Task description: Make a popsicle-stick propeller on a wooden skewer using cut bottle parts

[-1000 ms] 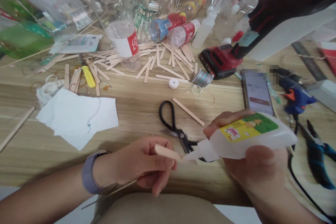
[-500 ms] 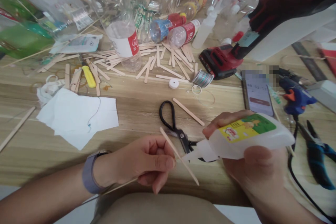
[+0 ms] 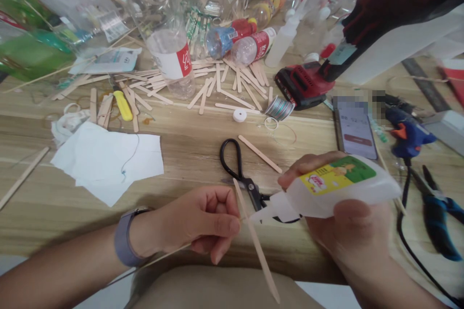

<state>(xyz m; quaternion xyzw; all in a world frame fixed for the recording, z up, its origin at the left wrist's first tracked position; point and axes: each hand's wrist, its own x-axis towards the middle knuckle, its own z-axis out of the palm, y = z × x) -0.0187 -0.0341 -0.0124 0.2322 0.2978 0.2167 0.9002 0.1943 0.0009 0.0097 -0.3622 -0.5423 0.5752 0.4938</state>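
My left hand [image 3: 212,224] is closed in a pinch on a thin wooden skewer [image 3: 167,254], which runs back under the wrist. At the skewer's far end, just past my fingertips, a flat craft stick [image 3: 260,248] lies crosswise, slanting down toward my lap. My right hand [image 3: 357,236] is wrapped round a white glue bottle [image 3: 366,186] with a yellow and green label. The bottle is tipped to the left, its nozzle right at the craft stick where it meets the skewer. Black-handled scissors [image 3: 250,187] lie on the table behind the nozzle, partly hidden by the bottle.
A loose craft stick [image 3: 260,154] lies behind the scissors. White paper sheets [image 3: 108,164] are at left. Pliers [image 3: 438,217], a phone [image 3: 355,130] and a glue gun [image 3: 413,135] stand at right. A red cordless tool [image 3: 306,84], plastic bottles and many craft sticks fill the back.
The craft stick has turned at the skewer's end; its lower tip now reaches further down toward my lap. The glue bottle has shifted slightly left. My left hand has hardly moved.
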